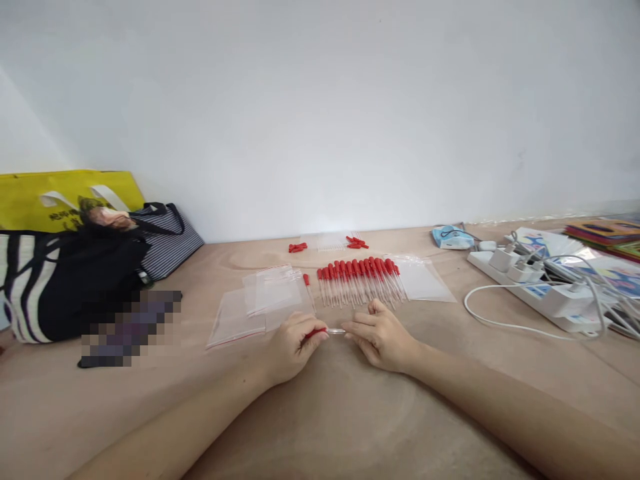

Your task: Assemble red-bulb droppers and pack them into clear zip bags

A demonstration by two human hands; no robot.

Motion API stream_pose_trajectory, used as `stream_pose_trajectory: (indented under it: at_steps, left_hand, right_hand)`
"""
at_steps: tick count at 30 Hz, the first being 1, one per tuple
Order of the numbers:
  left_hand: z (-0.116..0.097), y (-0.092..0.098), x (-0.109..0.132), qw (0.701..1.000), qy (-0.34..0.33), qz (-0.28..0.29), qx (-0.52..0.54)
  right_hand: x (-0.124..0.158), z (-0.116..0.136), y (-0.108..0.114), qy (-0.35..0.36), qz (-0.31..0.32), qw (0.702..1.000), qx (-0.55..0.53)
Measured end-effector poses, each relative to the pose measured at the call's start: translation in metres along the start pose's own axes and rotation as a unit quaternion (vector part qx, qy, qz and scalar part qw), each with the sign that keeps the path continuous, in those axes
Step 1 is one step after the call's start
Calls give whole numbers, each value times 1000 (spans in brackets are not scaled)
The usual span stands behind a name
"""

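Between my two hands lies a glass dropper (336, 331), held level just above the table. My left hand (294, 343) is closed around its red rubber bulb. The fingertips of my right hand (380, 337) pinch the clear glass tube near its other end. Just beyond, several red-topped droppers (357, 280) lie side by side in a row, bulbs pointing away from me. One more dropper (307, 283) lies apart to their left. Loose red bulbs (298, 247) sit farther back in two small heaps, with clear tubes (331, 247) between them.
Clear zip bags (240, 317) are spread left of the droppers, and another bag (425, 280) lies to the right. Bags, one of them yellow (70, 190), stand at far left. A power strip (530, 283) with chargers and cables is at right, near a blue mask (451, 237).
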State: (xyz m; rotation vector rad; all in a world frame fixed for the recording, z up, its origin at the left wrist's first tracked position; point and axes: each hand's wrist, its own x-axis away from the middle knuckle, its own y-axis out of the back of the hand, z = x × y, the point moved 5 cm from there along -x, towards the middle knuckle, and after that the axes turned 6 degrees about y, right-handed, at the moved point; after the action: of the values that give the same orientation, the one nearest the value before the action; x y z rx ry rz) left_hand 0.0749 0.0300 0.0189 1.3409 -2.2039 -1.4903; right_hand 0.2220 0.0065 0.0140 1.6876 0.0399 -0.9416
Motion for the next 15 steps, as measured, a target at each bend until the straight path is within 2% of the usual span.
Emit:
stream_pose_trajectory:
  at_steps: [5, 10, 15]
  left_hand:
    - [-6, -2, 2, 998, -57, -1, -33]
    - [-14, 1, 2, 996, -79, -22, -35]
    - [-19, -2, 2, 994, -98, -18, -46]
  right_hand:
    - [1, 3, 1, 32, -4, 999, 28]
    - [-1, 7, 1, 20, -25, 999, 2]
    - [-4, 13, 0, 11, -31, 999, -14]
